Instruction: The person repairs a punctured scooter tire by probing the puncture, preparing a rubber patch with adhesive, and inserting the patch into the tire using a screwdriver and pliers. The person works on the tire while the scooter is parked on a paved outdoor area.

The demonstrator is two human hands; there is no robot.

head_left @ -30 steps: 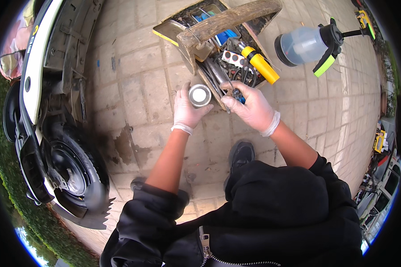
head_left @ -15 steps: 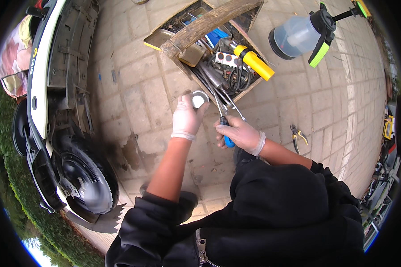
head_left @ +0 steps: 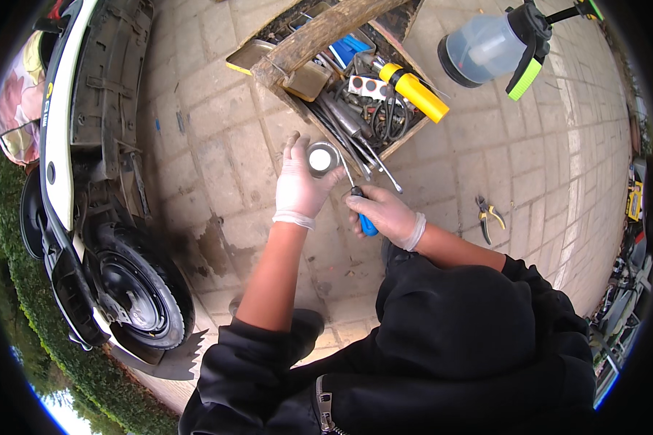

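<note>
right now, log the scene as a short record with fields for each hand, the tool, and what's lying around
left hand: gloved left hand holding a round can with a white centre
right hand: gloved right hand gripping a screwdriver
tool: blue-and-black handle, shaft pointing toward the can; tip contact unclear
toolbox: wooden toolbox beyond the hands, filled with tools
on top: yellow cylinder with a black band
ground right: pliers, yellow and black; pump sprayer farther off
left side: wheel of a white-panelled vehicle
</note>
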